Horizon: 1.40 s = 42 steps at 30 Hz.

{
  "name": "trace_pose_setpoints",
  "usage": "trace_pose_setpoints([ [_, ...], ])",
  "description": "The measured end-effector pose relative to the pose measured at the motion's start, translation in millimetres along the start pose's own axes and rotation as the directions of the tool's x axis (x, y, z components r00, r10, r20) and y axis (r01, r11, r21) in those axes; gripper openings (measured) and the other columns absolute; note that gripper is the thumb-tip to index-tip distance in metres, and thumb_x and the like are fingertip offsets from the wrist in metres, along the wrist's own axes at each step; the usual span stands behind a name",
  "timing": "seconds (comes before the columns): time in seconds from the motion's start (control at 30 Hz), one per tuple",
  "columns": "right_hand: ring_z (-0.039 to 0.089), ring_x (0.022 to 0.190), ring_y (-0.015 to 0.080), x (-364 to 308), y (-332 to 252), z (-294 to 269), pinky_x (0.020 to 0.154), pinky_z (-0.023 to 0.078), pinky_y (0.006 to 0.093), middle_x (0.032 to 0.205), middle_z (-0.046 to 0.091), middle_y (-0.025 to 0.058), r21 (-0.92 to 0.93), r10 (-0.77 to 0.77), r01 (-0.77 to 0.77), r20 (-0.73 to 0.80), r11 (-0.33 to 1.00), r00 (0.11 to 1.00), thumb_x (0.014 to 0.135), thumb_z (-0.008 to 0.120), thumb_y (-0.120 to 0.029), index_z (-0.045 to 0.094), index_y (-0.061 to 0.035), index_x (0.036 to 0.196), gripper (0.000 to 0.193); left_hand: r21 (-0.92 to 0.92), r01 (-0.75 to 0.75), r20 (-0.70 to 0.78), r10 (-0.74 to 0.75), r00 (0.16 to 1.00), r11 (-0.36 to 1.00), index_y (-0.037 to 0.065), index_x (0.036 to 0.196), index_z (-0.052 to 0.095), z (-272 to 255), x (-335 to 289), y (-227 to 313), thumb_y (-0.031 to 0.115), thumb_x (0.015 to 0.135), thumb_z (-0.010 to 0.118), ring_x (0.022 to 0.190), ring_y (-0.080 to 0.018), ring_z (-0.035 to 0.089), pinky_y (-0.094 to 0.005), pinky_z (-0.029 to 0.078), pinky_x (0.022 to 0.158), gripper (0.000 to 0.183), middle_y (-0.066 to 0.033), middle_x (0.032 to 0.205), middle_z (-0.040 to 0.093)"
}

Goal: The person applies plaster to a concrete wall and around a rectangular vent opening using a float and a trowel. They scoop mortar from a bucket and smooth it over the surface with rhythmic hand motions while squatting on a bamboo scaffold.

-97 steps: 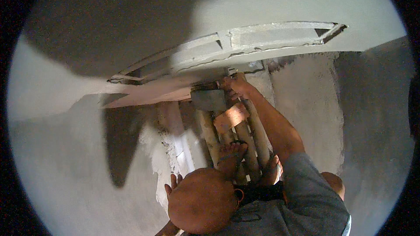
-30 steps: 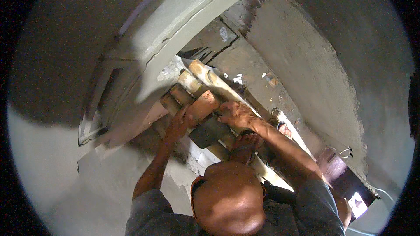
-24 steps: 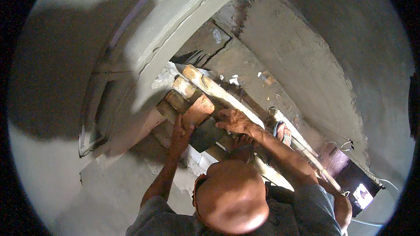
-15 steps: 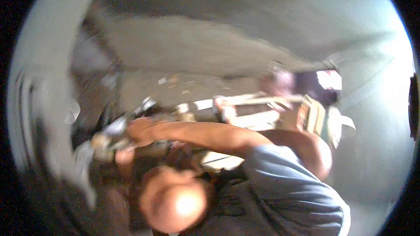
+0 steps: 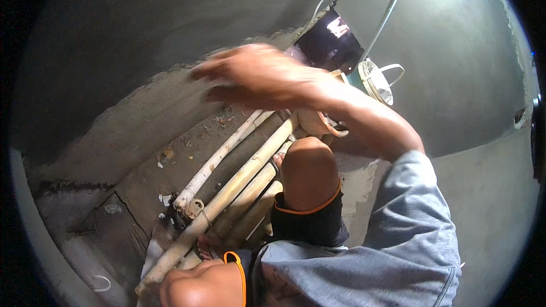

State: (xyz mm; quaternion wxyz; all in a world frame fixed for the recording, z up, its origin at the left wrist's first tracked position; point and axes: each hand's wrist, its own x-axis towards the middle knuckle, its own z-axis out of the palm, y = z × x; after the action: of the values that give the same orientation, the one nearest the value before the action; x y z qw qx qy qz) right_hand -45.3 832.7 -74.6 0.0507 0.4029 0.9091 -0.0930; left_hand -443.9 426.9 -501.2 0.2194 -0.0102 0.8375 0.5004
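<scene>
Grey plastered walls [image 5: 466, 119] close in around a littered floor [image 5: 176, 170]. Nearest, the right hand [image 5: 244, 74] is raised and motion-blurred, fingers loosely stretched, seemingly empty; the left hand is out of sight, its hold impossible to tell. Below, knees [image 5: 310, 165] partly cover bamboo poles [image 5: 244, 177] lying side by side, roughly along the floor's wall-side edge. Beyond, the forearm [image 5: 355, 102] hides part of a tan container [image 5: 313, 122], hard to make out, near a white-handled bucket [image 5: 371, 77] and dark panel [image 5: 327, 42].
</scene>
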Motion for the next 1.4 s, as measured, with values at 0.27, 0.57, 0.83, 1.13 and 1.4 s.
trace_pose_setpoints([
  [0.27, 0.063, 0.08, 0.0154, -312.0, 120.9, -13.8, 0.075, 0.053, 0.0324, 0.084, 0.067, 0.0072, 0.439, 0.809, -0.681, -0.271, 0.587, 0.522, 0.106, 0.056, -0.02, 0.071, 0.0017, 0.113, 0.027, -0.027, -0.167, 0.452, 0.161, 0.878, 0.986, 0.005, 0.148, 0.055, 78.1, -41.9, 79.3, 0.032, 0.086, 0.074, 0.129, -0.0417, 0.058, -0.0468, 0.048, 0.107, 0.07, -0.028, 0.151, 0.051],
  [0.57, 0.066, 0.076, 0.0118, -544.3, 196.4, 124.4, 0.067, 0.05, 0.0249, 0.104, 0.068, 0.0063, 0.887, 0.967, -0.451, -0.016, -0.105, -0.256, 0.104, 0.061, -0.047, 0.066, -0.0064, 0.125, 0.046, 0.13, -0.822, 0.928, 0.225, 0.298, 0.555, -0.001, 0.154, 0.041, 191.9, -180.6, 305.0, 0.022, 0.1, 0.068, 0.143, -0.0345, 0.047, -0.0428, 0.043, 0.115, 0.065, -0.0222, 0.16, 0.042],
  [0.83, 0.064, 0.07, 0.0137, -665.1, 265.1, 260.1, 0.062, 0.048, 0.028, 0.094, 0.068, 0.0043, 0.855, 0.847, -0.358, 0.16, -0.376, -0.506, 0.104, 0.058, -0.048, 0.072, -0.006, 0.106, 0.045, 0.137, -0.977, 0.981, -0.159, 0.111, 0.162, 0.004, 0.15, 0.051, 313.8, -300.1, 384.9, 0.036, 0.09, 0.072, 0.146, -0.0387, 0.043, -0.0457, 0.034, 0.119, 0.072, -0.027, 0.154, 0.047],
  [1.13, 0.068, 0.09, 0.0302, -427.1, 409.2, 59.9, 0.081, 0.054, 0.0408, 0.101, 0.072, 0.018, 0.465, 0.674, -0.502, -0.616, 0.729, 0.408, 0.1, 0.061, -0.021, 0.069, 0.0008, 0.109, 0.025, 0.052, -0.995, 0.962, -0.272, 0.029, 0.08, 0.002, 0.147, 0.054, 398.3, -436.2, 409.5, 0.033, 0.083, 0.081, 0.144, -0.0432, 0.045, -0.0457, 0.036, 0.119, 0.076, -0.0285, 0.154, 0.047],
  [1.4, 0.072, 0.093, 0.0417, -322.9, 844.6, 163.4, 0.076, 0.055, 0.0496, 0.088, 0.071, 0.026, -0.232, 0.765, -0.731, 0.135, 0.642, 0.629, 0.086, 0.064, -0.013, 0.068, 0.0039, 0.09, 0.018, 0.225, -0.809, 0.942, 0.09, 0.323, 0.542, -0.004, 0.142, 0.056, 346.3, -393.4, 422.3, 0.017, 0.091, 0.066, 0.142, -0.037, 0.048, -0.0424, 0.035, 0.12, 0.056, -0.0208, 0.153, 0.052],
])
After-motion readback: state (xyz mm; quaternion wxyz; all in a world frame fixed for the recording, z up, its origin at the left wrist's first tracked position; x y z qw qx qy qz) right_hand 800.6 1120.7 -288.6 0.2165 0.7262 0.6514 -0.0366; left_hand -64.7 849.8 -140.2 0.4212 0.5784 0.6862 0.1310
